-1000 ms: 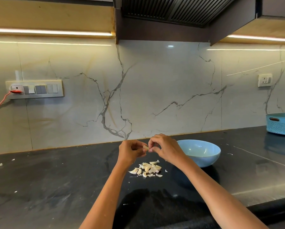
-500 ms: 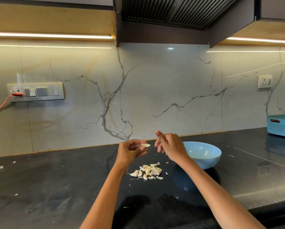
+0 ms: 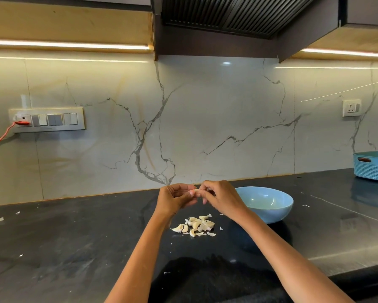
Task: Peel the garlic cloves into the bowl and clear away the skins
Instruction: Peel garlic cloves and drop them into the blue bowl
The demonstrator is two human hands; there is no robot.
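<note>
I've got both hands up over the black stone counter [image 3: 74, 248]: left hand [image 3: 172, 199] and right hand [image 3: 222, 199] each pinch one small pale garlic clove [image 3: 195, 191] between them. At six o'clock below lies the heap of cloves and skins [image 3: 195, 225]; the light-blue round bowl [image 3: 269, 204] sits at three o'clock.

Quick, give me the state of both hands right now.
Left hand: fingers curled, pinching the small pale garlic clove held above the black counter.
Right hand: fingers curled, pinching the same clove from the other side.
</note>
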